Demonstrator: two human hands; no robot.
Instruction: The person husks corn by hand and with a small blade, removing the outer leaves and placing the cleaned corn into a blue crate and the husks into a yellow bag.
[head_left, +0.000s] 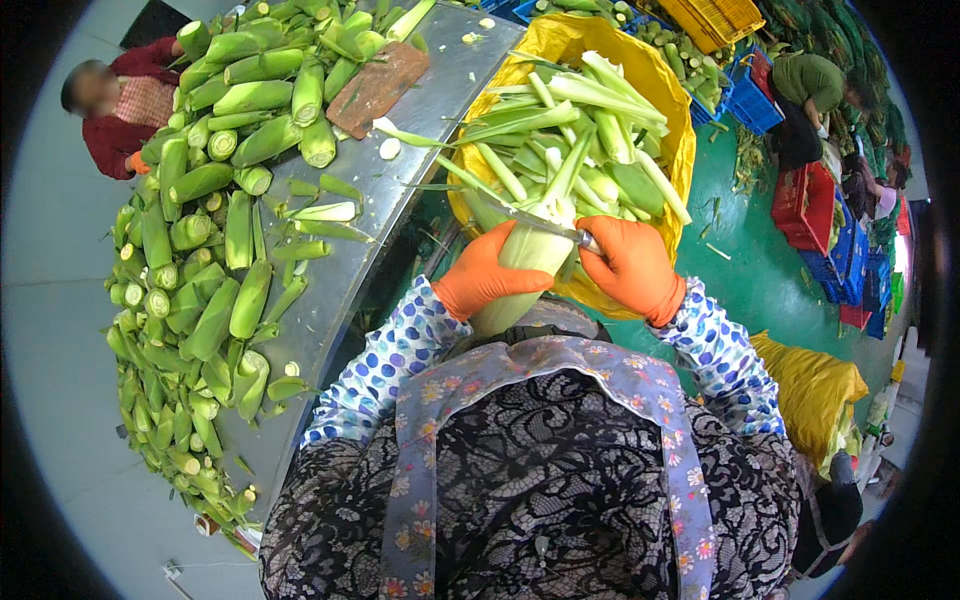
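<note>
In an orange glove, my left hand (487, 277) grips an ear of corn (529, 259) in its pale green husk, tilted in front of my apron. My right hand (632, 264), also gloved in orange, is closed around the handle of a knife (551, 224). The blade lies across the top end of the ear, where the husk leaves spread out. Just beyond both hands, a yellow sack (679, 161) stands with its mouth wide, holding a heap of cut husk leaves and stalk pieces (555, 120).
A metal table (360, 195) at left carries piled corn ears (251, 97) and a brown board (379, 86). Across it is a person (131, 105). Blue crates (750, 90) and a red crate (802, 202) stand at right near a bending person (806, 90). Another yellow sack (810, 390) lies right.
</note>
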